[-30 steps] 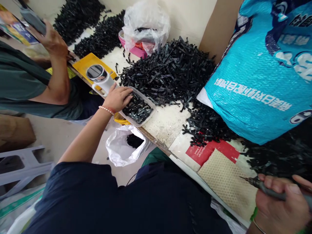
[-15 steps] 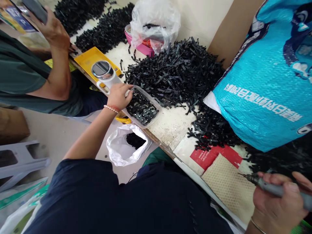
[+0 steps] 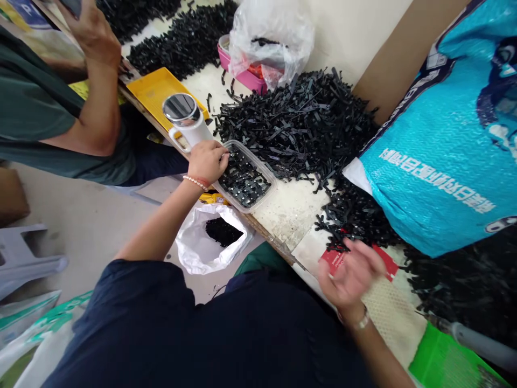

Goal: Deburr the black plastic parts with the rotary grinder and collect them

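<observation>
My left hand [image 3: 208, 160] rests at the near corner of a clear plastic container [image 3: 269, 193] filled with small black parts. Its fingers are curled together, and what they pinch is hidden. My right hand [image 3: 350, 272] hovers over a red card [image 3: 385, 260] and a honeycomb mat [image 3: 393, 315] at the table's near edge. It is smeared by motion, palm up and fingers spread, holding nothing. A grey pen-like tool [image 3: 479, 340] lies on the table to its right. A big heap of black plastic strips [image 3: 299, 124] sits behind the container.
A co-worker's arm [image 3: 95, 102] in a green shirt is at the left. Nearby are a yellow tray [image 3: 155, 91] and a lidded white mug [image 3: 186, 118]. Also in view: a blue sack [image 3: 444, 156], a pink basin [image 3: 242, 75], and a white bag [image 3: 197, 250] of black bits below the table edge.
My right hand has let go of the grey tool and swung left over the red card. The tool now lies on the table. My left hand stays at the container, fingers curled tighter.
</observation>
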`<state>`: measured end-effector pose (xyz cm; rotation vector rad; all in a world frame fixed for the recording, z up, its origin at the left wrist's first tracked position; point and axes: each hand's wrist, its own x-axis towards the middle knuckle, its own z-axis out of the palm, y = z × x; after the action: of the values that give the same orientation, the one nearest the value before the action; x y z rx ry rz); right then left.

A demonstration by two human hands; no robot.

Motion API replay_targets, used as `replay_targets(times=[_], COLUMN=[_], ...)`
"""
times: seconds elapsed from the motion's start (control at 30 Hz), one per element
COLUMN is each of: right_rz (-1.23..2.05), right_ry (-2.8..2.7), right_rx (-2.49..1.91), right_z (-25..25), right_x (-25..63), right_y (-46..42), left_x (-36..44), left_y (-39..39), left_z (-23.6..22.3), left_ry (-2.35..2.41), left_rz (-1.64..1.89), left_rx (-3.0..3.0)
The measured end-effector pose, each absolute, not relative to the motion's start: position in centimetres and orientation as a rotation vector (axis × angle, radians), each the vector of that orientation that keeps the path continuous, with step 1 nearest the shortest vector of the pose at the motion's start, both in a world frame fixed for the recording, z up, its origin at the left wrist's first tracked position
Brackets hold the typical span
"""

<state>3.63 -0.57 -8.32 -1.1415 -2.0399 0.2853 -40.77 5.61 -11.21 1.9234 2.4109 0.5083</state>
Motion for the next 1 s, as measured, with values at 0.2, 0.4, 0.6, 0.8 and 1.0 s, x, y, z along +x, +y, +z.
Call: replay_targets(times=[0.2,0.4,0.6,0.8,1.0], right_rz=[0.506,0.361,0.174,0.12,0.087], right_ry=[-2.659,-2.94,-2.996,-3.038,-3.062], right_rx=[-0.641,-0.736,-0.833,-0.85,-0.916], right_z=[-7.6,-8.9,-8.2,-7.7,-7.2], right_x=[-14.8,-22.1,-24.2,-24.4,-24.8], right_y=[11.1,15.0,14.7,14.2,13.8], left_x=[-39.7,-38.7,-38.4,-38.6,-38.4], left_y=[5.9,6.1,6.1,6.0,6.0], left_z=[-10.9,-10.3,-10.6,-10.8,-10.5], left_ry=[2.517,2.613,2.659,2.643,2.628], left_rz=[0.423,0.381,0.402,0.372,0.36], left_rx=[1.813,1.688,1.58,1.569,1.562])
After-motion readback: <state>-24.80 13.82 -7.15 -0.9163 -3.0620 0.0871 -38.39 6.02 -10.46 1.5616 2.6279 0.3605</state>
